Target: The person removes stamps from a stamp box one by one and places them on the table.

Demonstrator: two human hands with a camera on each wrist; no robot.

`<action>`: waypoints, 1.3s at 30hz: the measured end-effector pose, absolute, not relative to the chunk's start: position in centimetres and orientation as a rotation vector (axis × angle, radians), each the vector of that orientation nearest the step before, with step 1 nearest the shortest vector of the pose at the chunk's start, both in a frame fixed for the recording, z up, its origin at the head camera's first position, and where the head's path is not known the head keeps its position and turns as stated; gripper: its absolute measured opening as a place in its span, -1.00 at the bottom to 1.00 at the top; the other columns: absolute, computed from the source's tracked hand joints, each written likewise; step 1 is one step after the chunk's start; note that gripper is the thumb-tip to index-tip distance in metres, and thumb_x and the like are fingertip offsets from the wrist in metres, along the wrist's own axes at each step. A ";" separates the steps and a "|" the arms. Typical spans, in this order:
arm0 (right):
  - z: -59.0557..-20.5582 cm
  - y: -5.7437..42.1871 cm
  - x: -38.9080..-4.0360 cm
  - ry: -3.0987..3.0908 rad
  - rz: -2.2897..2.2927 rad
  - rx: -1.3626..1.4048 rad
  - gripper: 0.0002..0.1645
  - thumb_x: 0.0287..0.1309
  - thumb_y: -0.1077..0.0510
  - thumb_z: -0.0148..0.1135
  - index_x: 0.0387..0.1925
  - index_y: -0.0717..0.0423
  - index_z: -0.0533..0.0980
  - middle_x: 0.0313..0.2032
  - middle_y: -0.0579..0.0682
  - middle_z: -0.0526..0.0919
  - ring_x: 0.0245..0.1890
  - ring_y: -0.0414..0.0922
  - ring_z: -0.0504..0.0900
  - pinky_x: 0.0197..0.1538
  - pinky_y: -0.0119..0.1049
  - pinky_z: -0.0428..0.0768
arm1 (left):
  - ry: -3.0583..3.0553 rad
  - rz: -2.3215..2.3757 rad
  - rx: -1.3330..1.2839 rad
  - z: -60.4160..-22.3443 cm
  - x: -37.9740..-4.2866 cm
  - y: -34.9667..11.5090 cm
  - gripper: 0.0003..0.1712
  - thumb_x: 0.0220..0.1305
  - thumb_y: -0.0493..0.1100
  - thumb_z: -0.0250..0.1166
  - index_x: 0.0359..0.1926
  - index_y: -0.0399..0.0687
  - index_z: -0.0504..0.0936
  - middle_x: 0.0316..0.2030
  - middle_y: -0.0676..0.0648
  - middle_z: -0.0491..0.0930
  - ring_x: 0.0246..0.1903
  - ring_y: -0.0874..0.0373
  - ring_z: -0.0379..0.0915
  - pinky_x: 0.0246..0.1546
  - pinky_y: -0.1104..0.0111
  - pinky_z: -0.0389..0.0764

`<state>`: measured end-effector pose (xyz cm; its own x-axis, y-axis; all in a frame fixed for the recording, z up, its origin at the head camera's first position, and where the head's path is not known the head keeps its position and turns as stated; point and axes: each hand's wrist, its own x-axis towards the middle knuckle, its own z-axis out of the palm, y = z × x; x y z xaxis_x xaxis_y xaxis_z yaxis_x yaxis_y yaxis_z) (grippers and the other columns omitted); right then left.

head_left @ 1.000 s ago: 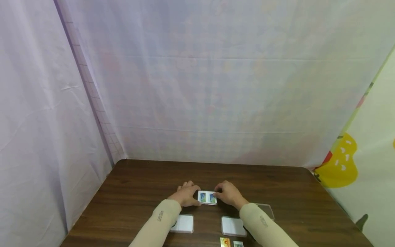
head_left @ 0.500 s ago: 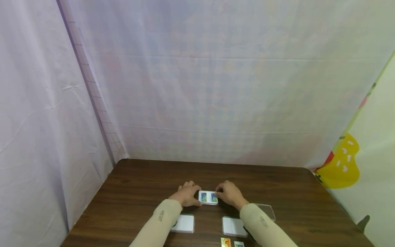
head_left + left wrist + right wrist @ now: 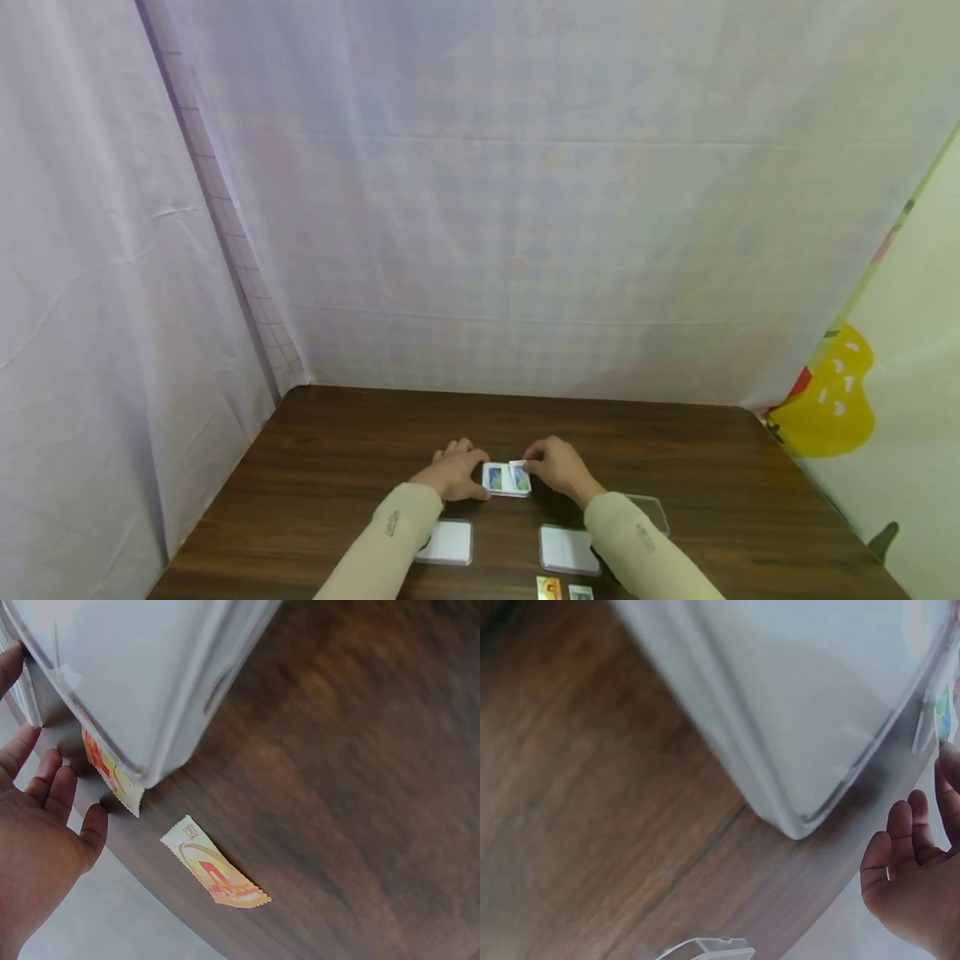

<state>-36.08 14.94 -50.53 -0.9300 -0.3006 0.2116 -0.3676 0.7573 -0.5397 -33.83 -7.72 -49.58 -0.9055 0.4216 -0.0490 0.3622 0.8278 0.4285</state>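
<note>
A small clear case with a white insert [image 3: 507, 479] lies on the table between my hands. My left hand [image 3: 450, 475] holds its left side, thumb at the near corner and a finger at the far one. A blue-green stamp [image 3: 494, 478] lies flat in its left half. My right hand [image 3: 558, 468] pinches the upper right corner of a second blue-green stamp [image 3: 519, 477], which sits tilted over the right half. In the right wrist view this pinched stamp [image 3: 943, 711] shows at the edge, with the other fingers [image 3: 900, 832] loosely bent.
Two more white-lined cases lie nearer, one by the left forearm [image 3: 450, 543] and one by the right [image 3: 566, 550]. A clear lid [image 3: 651, 510] lies partly behind the right sleeve. At the front are an orange stamp [image 3: 548, 588] and another small stamp [image 3: 581, 592]. Orange stamps [image 3: 215, 871] also show in the left wrist view.
The right stamp, flat in the case before, is now tilted and raised slightly out of line, its top edge lifted with my right fingers. My left hand stays in place.
</note>
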 end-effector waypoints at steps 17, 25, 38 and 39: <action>-49.9 15.7 -35.9 -2.815 1.200 0.449 -0.94 0.07 0.21 0.43 -0.46 0.10 0.67 -0.41 -0.09 0.68 -0.36 -0.18 0.53 -0.17 -0.18 0.51 | 2.869 0.631 0.630 -49.5 -33.7 -7.9 -0.35 0.09 0.08 0.49 0.17 -0.05 0.56 0.01 -0.05 0.41 0.09 0.00 0.27 0.14 0.03 0.28; -49.5 16.5 -35.8 -2.800 1.339 0.399 -0.94 0.12 0.22 0.41 -0.42 0.15 0.68 -0.38 -0.08 0.67 -0.36 -0.18 0.52 -0.23 -0.23 0.51 | 2.864 0.627 0.618 -49.8 -34.0 -7.8 -0.34 0.11 0.09 0.48 0.19 -0.04 0.55 0.03 -0.04 0.41 0.10 0.01 0.26 0.17 0.04 0.27; -48.9 18.9 -35.3 -2.814 1.292 0.389 -0.92 0.14 0.20 0.40 -0.41 0.15 0.68 -0.37 -0.07 0.68 -0.32 -0.17 0.54 -0.18 -0.20 0.51 | 2.859 0.631 0.640 -49.9 -34.0 -8.0 -0.32 0.11 0.10 0.48 0.21 -0.04 0.53 0.07 -0.06 0.40 0.12 0.00 0.24 0.13 0.08 0.26; -49.0 19.1 -35.2 -2.815 1.289 0.401 -0.92 0.14 0.21 0.40 -0.41 0.16 0.68 -0.37 -0.06 0.68 -0.32 -0.17 0.54 -0.17 -0.20 0.51 | 2.860 0.628 0.640 -50.0 -34.0 -8.0 -0.32 0.11 0.10 0.48 0.21 -0.04 0.53 0.07 -0.06 0.40 0.12 0.00 0.24 0.13 0.08 0.26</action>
